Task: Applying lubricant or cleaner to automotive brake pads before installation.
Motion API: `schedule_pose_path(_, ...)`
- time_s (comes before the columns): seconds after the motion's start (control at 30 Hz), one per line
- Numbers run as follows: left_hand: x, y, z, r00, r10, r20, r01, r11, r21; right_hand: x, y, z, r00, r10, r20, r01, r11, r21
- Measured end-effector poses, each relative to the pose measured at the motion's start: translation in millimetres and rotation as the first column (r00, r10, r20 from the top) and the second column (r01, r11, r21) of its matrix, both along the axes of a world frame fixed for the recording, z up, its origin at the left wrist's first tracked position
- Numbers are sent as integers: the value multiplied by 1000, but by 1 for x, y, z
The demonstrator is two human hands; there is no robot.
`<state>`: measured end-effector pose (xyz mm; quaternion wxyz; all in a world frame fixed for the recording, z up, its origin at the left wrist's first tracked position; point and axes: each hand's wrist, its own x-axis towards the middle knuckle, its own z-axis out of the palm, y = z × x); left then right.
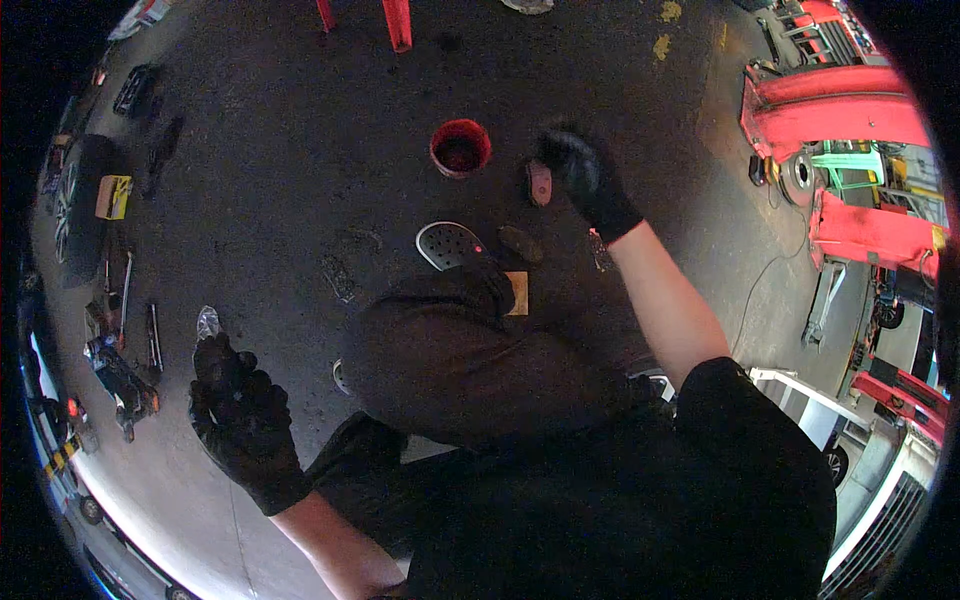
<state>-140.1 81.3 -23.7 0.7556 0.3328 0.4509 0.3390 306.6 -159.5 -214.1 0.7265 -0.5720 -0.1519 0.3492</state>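
Observation:
My gloved left hand [243, 420] is closed at lower left around something I cannot make out; a small shiny piece [208, 322] shows just beyond its fingers. My gloved right hand [585, 180] is blurred at upper right, beside a flat reddish-brown pad [539, 183]; whether it touches the pad is unclear. Left of that pad stands a red container [460, 133] with a dark inside. A dark oval piece [520, 243] and a tan square piece [517, 293] lie near my white-rimmed perforated shoe [448, 243]. My bent leg fills the middle.
Tools [125, 300], a jack-like tool [122, 385], a yellow box [114, 197] and a wheel [75, 215] lie at left. Red steel lift parts [835, 105], a metal disc [798, 180], a green stand [848, 162] and a cable are at right. Red legs [398, 25] stand at the top.

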Motion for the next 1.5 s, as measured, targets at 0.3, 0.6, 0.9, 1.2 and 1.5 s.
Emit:
schedule_pose_path(0.3,34,-9,5,993,114,-10,-115,991,-63,-18,-163,-228,979,181,90,-113,860,-497)
schedule_pose_path(0.6,18,10,-29,966,140,-218,-69,950,304,25,-211,-287,584,715,384,-73,518,-852)
schedule_pose_path(0.9,28,9,-1,938,-139,317,48,959,278,-22,-31,-76,994,105,-15,-102,903,-418)
schedule_pose_path(1.2,16,5,20,984,-177,13,149,862,485,-137,195,189,225,-36,974,-383,916,122)
schedule_pose_path(1.5,26,9,24,974,-97,-207,221,635,740,-241,251,192,799,115,591,-311,919,242)
